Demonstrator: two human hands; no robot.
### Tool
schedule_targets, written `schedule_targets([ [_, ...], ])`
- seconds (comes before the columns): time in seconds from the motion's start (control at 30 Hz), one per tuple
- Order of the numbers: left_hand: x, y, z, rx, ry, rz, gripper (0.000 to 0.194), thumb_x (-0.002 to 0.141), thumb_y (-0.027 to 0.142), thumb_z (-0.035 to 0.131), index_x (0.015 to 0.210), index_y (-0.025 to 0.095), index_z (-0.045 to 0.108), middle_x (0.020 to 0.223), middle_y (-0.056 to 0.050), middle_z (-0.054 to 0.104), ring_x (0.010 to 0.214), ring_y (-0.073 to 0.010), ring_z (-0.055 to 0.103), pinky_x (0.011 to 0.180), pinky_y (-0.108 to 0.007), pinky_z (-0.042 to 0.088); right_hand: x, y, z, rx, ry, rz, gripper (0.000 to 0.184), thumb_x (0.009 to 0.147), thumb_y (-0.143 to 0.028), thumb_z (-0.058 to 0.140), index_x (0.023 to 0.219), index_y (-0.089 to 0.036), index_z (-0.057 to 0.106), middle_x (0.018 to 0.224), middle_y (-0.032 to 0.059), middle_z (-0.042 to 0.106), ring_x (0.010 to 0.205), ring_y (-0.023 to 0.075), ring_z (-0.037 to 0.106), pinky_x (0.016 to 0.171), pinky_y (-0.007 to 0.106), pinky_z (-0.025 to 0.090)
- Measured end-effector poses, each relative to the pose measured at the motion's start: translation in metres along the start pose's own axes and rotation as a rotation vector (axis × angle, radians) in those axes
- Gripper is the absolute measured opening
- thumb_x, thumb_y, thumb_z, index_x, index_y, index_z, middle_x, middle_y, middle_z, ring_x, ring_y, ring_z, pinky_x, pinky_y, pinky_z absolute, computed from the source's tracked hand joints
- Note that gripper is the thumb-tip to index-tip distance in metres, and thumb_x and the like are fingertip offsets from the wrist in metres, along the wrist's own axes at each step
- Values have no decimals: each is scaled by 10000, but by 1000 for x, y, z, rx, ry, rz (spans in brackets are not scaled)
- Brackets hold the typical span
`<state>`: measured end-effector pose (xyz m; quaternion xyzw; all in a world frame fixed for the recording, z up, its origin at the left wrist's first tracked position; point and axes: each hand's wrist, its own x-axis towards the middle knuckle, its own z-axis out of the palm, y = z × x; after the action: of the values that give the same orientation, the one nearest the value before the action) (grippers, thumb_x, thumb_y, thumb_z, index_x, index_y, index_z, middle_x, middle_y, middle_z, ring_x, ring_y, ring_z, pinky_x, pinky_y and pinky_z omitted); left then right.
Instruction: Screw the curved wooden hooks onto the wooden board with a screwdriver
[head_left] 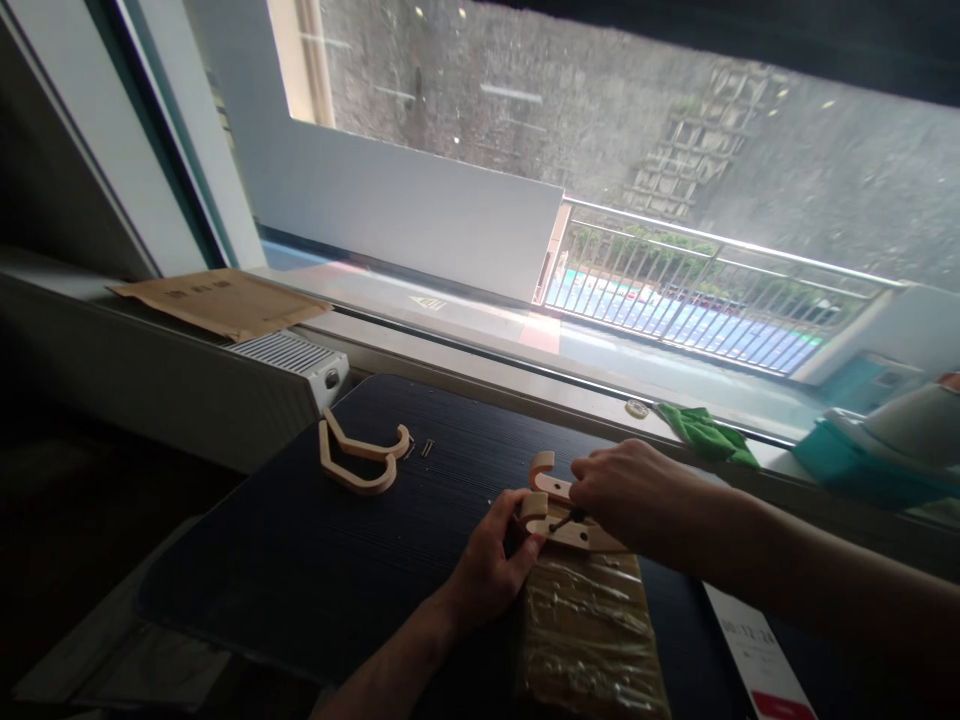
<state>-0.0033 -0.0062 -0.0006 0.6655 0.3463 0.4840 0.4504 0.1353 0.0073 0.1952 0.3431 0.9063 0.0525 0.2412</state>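
Observation:
My left hand (499,555) grips the curled end of a pale wooden hook (574,535) lying over the end of a tape-wrapped block (592,630). Closed above that hook, my right hand (622,492) holds a dark screwdriver (576,515). Most of the tool is hidden in the fist, and its shaft slants down to the wood near the curl. Just behind is a second wooden hook (551,485), partly covered by my right hand. Two more bent wooden hooks (360,485) lie together on the dark table at left, beside a few small screws (428,448).
The dark table (247,560) meets a window ledge. On the ledge are a green cloth (705,432), a small round object (636,409) and a teal container (832,460). A brown envelope (225,300) rests on the radiator (300,360). A phone (757,650) showing a timer lies at right.

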Motion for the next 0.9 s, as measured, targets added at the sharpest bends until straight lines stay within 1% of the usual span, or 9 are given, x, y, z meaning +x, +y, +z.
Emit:
schedule_targets([
  [0.17,0,-1,0,-3,5,-24,269,847,178,534,1110,207,483,893,-2,535,776,-142,499,736,-244,435,3,-1,13,67,61,-28,136,792,-91,514,722,-170,600,712,18,641,601,137,571,496,267,277],
  [0.27,1,-1,1,-11,3,-27,266,848,185,532,1108,203,479,915,-9,541,806,-151,512,761,-255,436,7,2,17,113,75,65,161,811,-166,503,696,-174,615,675,37,644,583,148,575,496,273,288],
  [0.4,1,1,1,-16,-12,-16,248,859,188,516,1103,201,472,919,-14,547,821,-157,527,768,-265,440,11,6,14,154,0,164,224,833,-266,477,705,-174,636,688,58,655,630,167,593,514,265,323],
  [0.5,1,2,0,-13,-19,-2,263,861,183,513,1120,201,471,902,-10,545,790,-150,521,745,-259,443,10,4,6,144,27,120,138,799,-210,514,828,-192,647,719,41,656,643,164,594,521,260,326],
  [0.57,0,3,0,-10,-12,4,274,859,180,515,1129,204,473,899,-7,542,776,-144,512,736,-255,442,8,-1,1,78,25,87,160,779,-135,531,872,-198,645,751,42,657,634,159,588,511,261,320],
  [0.67,0,3,0,-6,0,3,270,854,180,522,1120,207,484,901,-5,543,778,-144,503,739,-252,437,6,-5,-4,-36,0,4,177,794,-71,502,823,-167,648,801,56,654,625,163,588,467,267,286],
  [0.77,0,3,0,-1,6,-6,260,852,181,525,1107,209,490,888,-2,537,778,-145,494,735,-250,430,7,-4,-3,-39,56,-68,204,821,-69,471,732,-148,637,773,65,652,633,165,596,464,274,272],
  [0.83,1,3,0,-2,5,-13,251,853,181,519,1101,208,490,874,0,530,766,-143,489,722,-247,429,8,-1,2,1,66,-54,206,811,-72,489,672,-151,620,707,57,645,617,162,598,477,272,279],
  [0.9,1,3,0,-6,3,-18,255,855,181,514,1107,206,485,881,-3,529,766,-144,493,723,-249,432,10,2,7,65,50,21,201,824,-129,504,660,-156,617,672,53,643,618,168,606,496,269,300],
])
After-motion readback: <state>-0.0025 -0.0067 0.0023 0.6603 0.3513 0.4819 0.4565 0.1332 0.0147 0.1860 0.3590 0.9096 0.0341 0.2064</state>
